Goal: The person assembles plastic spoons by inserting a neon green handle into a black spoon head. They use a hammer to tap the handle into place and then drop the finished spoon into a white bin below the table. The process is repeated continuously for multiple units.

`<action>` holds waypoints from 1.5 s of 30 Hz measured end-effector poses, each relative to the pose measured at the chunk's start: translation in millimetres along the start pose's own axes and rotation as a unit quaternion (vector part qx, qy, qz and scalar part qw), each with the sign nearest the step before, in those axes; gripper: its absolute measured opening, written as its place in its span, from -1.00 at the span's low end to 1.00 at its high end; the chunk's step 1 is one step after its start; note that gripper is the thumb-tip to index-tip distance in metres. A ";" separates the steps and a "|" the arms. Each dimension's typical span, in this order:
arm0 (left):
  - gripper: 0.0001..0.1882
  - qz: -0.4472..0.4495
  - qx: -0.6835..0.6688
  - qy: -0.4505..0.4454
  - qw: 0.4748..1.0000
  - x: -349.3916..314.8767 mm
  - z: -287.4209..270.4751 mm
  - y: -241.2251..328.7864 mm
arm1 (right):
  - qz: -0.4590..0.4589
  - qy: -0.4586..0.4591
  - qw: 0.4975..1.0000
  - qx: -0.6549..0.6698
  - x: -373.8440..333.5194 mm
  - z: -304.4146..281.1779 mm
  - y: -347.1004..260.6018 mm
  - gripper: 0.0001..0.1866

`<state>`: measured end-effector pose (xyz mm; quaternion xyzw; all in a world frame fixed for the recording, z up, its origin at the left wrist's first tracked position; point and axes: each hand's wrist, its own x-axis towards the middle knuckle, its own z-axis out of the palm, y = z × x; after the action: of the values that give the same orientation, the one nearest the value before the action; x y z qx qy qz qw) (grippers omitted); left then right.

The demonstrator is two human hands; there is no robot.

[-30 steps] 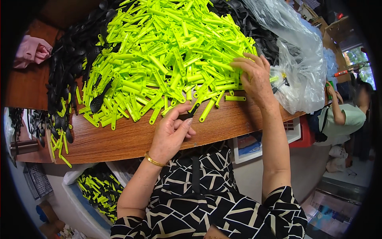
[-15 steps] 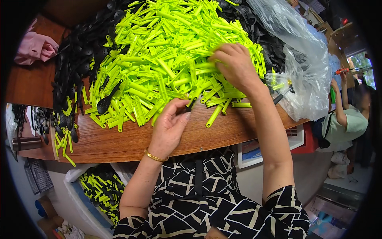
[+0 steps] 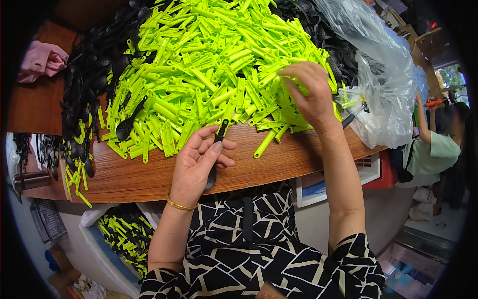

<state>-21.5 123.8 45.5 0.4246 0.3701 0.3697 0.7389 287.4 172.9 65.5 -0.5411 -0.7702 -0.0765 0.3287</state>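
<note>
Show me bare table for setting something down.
Right of the left hand: the brown table strip between the lime-green handles and the near edge. Left of that hand: another strip, between handles and edge. Crowded: the middle, heaped with handles; the left side, with black utensils; the right, with a plastic bag.

A bright window [image 3: 452, 77] stands right of the wooden table [image 3: 279, 159].

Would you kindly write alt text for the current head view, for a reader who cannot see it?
A person's left hand holds a black plastic utensil, while the right hand is over a heap of neon yellow-green plastic handles on a brown wood-grain table. Other black plastic utensils flank the heap, with crumpled translucent plastic sheeting at right.
</note>
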 end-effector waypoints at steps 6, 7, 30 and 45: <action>-0.56 -0.033 -0.002 -0.024 0.999 -8.4 12.3 -7.2 | -0.024 -0.077 0.996 -0.044 10.8 15.9 -20.2 -0.78; -0.55 -0.038 -0.003 -0.027 0.999 -10.4 13.0 -8.3 | -0.014 -0.077 0.996 -0.034 9.5 16.0 -12.7 -0.78; -0.58 -0.025 0.036 -0.021 0.999 -16.0 10.7 -9.2 | 0.066 -0.163 0.961 0.211 -6.8 -28.5 -81.1 -0.83; -0.62 -0.017 0.089 -0.075 0.993 -33.1 22.8 1.1 | 0.031 -0.220 0.939 0.261 -15.4 -36.7 -104.3 -0.89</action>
<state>-17.1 87.8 62.5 0.5091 0.3523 0.2893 0.7301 213.9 101.4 109.6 -0.4636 -0.7989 0.2586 0.2828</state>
